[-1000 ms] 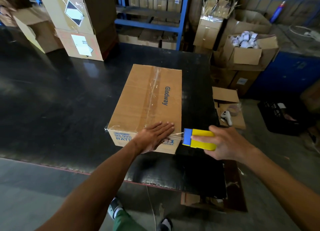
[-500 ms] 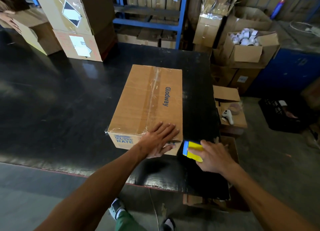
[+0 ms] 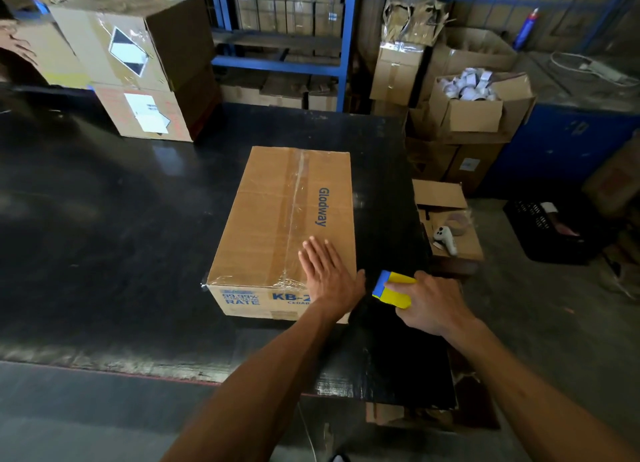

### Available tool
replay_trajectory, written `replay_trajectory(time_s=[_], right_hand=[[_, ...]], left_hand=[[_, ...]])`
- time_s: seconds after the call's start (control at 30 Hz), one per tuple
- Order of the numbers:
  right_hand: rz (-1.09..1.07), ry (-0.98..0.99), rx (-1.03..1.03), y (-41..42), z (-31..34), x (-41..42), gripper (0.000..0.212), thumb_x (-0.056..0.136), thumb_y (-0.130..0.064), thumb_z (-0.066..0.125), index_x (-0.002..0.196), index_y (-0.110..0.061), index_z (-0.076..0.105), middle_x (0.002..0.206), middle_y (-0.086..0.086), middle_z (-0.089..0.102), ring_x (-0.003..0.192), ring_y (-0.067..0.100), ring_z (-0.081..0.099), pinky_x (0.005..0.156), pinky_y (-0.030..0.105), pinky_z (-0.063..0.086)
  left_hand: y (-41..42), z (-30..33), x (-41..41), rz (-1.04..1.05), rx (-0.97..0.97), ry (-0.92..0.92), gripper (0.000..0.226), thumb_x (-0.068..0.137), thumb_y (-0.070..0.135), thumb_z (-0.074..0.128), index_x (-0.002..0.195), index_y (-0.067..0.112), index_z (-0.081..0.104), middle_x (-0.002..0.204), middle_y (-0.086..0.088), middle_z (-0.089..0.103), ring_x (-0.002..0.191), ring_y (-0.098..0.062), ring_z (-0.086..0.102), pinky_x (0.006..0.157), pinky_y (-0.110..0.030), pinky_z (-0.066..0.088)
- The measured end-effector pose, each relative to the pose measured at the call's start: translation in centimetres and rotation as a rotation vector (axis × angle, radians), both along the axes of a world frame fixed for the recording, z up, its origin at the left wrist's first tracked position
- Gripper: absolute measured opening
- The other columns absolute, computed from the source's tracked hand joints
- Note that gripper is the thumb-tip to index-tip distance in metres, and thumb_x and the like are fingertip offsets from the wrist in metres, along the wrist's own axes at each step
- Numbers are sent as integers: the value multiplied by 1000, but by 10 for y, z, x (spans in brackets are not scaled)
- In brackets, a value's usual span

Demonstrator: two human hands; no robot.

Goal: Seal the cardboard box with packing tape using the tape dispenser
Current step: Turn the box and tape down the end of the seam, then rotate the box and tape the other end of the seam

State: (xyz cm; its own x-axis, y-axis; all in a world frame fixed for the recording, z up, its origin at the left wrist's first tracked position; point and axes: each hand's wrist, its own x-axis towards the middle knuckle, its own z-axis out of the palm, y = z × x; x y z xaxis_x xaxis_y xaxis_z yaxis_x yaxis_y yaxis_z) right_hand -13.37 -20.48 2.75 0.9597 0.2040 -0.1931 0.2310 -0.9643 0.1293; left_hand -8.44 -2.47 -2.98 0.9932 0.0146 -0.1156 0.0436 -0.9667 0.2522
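My left hand point(image 3: 330, 278) lies flat, fingers spread, on the near right corner of the cardboard box point(image 3: 287, 219), whose taped seam runs lengthwise away from me on the worktop point(image 3: 121, 226), while my right hand point(image 3: 429, 302) grips the tape dispenser point(image 3: 389, 288) just right of that corner.

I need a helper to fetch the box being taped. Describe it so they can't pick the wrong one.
On the black table, skip the stacked boxes at the far edge. Take the lone cardboard box lying flat near the right side, with clear tape along its top and blue "Glodway" lettering.
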Motion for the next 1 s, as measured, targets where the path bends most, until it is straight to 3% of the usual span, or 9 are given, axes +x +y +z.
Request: replay_trajectory(time_s=[0.17,0.3,0.43,0.5,0.6,0.77,1.0], right_hand=[[-198,-9,261,-7,5,9,55,83,-58,59,137,-55,45,99,-2,55,97,23,60,76,35,47],[-334,-43,566,-8,9,23,54,75,-60,63,127,-49,58,77,-10,56,80,17,61,73,38,52],[-428,-19,788,4,16,33,54,71,-62,66,124,-55,57,88,-9,66,87,17,62,83,41,52],[-488,8,916,15,19,38,59,61,-64,68,119,-56,61,99,-12,68,93,15,61,88,39,52],[-540,20,1064,32,19,45,57,56,-60,73,112,-58,63,111,-16,68,97,12,61,88,36,53],[-557,63,1157,50,28,50,51,66,-45,80,115,-49,68,108,-18,68,95,8,61,74,22,48],[-606,28,1275,68,37,70,49,61,-44,84,109,-47,71,113,-17,69,102,11,62,84,25,48]], left_hand=[[9,2,-2,-72,32,55,94,96,64,21,153,-5,-10,158,-33,-18,146,-48,-20,119,-60,-10],[39,0,-6,-181,92,34,93,96,64,22,155,-2,-8,160,-31,-16,148,-45,-19,120,-57,-8],[96,4,0,-276,70,28,105,86,75,33,158,8,-6,165,-18,-13,151,-35,-14,123,-50,-8],[114,8,3,-209,19,30,121,74,85,41,157,10,-5,165,-16,-6,151,-36,-9,122,-52,-7],[113,8,2,-20,-38,71,140,62,93,49,154,15,-21,159,-18,-30,145,-44,-29,115,-56,-21],[119,12,12,-45,30,220,133,69,81,60,155,17,-19,157,-21,-34,143,-46,-30,115,-65,-13],[218,36,23,-213,198,369,143,66,65,77,152,21,-28,158,-15,-35,145,-38,-30,118,-63,-12]])
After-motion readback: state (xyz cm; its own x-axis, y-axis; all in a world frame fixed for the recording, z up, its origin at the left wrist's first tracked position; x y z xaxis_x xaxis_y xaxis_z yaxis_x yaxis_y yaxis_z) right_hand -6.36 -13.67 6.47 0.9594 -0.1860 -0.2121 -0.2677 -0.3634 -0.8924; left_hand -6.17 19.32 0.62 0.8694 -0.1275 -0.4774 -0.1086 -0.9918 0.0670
